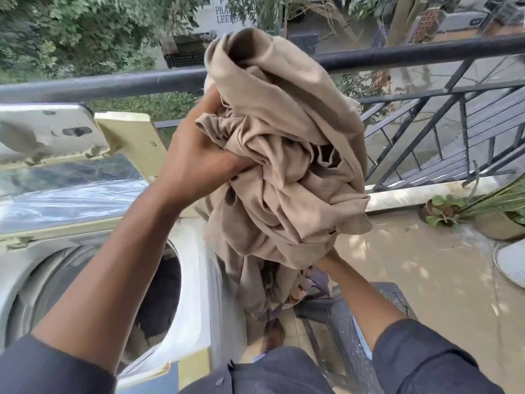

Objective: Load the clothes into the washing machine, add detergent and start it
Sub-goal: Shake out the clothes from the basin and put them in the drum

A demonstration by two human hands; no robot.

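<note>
Beige crumpled cloth (284, 155) is held bunched and high beside the open drum (159, 302), the left grip (199, 155) clenched into its folds, the right grip (329, 261) supporting underneath, fingers hidden, so nothing trails.

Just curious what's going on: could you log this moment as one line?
step: loading | left hand: grips beige clothes | right hand: supports bundle underneath | washing machine: lid open, clothes not yet inside
</note>
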